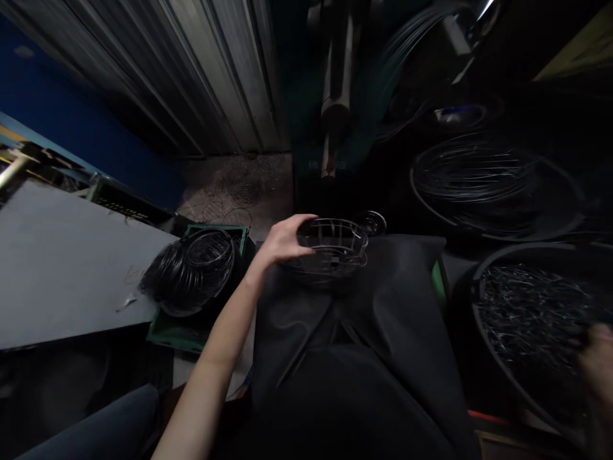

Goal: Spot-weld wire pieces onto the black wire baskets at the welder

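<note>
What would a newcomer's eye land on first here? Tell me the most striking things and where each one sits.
First, the left hand at centre, gripping the rim of a small wire basket that rests on a dark apron. To its left, a stack of black wire baskets fills a green crate. At lower right, the blurred right hand reaches into a round tub of cut wire pieces.

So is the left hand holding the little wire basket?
Yes, the left hand grips the rim of the wire basket resting on the dark apron.
</note>
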`<control>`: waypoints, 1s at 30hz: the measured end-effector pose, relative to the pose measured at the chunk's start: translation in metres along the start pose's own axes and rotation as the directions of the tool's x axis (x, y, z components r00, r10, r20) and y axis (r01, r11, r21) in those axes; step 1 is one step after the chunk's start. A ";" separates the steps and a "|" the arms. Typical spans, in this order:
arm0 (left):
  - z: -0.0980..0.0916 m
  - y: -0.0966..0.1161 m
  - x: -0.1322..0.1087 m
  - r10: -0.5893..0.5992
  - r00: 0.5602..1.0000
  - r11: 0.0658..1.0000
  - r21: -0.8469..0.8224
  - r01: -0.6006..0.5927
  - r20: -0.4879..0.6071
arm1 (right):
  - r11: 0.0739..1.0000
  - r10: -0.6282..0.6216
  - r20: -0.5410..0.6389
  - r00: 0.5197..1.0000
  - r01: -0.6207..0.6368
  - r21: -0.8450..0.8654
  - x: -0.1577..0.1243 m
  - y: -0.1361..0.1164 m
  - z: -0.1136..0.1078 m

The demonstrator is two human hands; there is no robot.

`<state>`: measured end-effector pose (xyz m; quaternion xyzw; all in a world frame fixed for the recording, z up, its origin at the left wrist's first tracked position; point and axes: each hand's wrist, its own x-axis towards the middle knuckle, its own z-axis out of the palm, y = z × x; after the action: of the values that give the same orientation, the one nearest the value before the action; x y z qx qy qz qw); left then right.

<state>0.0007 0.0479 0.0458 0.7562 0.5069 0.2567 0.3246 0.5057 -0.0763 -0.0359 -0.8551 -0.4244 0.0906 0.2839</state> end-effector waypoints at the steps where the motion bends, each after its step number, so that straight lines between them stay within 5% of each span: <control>1: 0.010 0.010 0.006 0.032 0.997 0.993 0.112 -0.040 0.069 | 0.986 0.133 -0.009 0.991 -0.131 0.102 -0.007 -0.022 -0.005; 4: 0.046 0.031 0.019 0.055 0.969 0.960 0.255 -0.117 0.240 | 0.961 0.175 0.075 0.982 -0.187 0.203 -0.035 -0.086 -0.013; 8: 0.053 0.023 0.005 0.063 0.977 0.983 0.155 -0.096 0.205 | 0.988 -0.101 0.247 0.964 0.067 0.141 -0.070 -0.128 0.004; 11: 0.025 -0.007 -0.033 -0.033 0.999 0.997 -0.065 0.035 0.028 | 0.946 -0.320 0.373 0.871 0.274 0.172 -0.091 -0.124 0.038; 13: 0.012 -0.024 -0.060 -0.136 0.988 0.981 -0.152 0.124 -0.071 | 0.923 -0.380 0.457 0.804 0.302 0.237 -0.103 -0.113 0.061; 18: 0.032 -0.016 -0.076 -0.147 0.989 0.989 0.022 0.147 0.003 | 0.926 -0.365 0.562 0.742 0.226 0.303 -0.116 -0.098 0.082; 24: 0.060 0.010 -0.043 -0.115 0.993 0.966 0.232 0.115 -0.013 | 0.940 -0.121 0.580 0.806 -0.095 0.328 -0.116 -0.128 0.060; 27: 0.060 0.006 -0.038 -0.089 0.996 0.960 0.264 0.089 -0.012 | 0.947 -0.152 0.514 0.844 -0.025 0.321 -0.121 -0.133 0.062; 30: 0.060 0.002 -0.037 -0.082 0.996 0.965 0.249 0.087 -0.032 | 0.954 -0.242 0.512 0.824 0.108 0.278 -0.123 -0.126 0.074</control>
<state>0.0317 -0.0008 0.0055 0.7660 0.5704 0.1849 0.2317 0.3149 -0.0817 -0.0363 -0.7116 -0.5504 0.3512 0.2596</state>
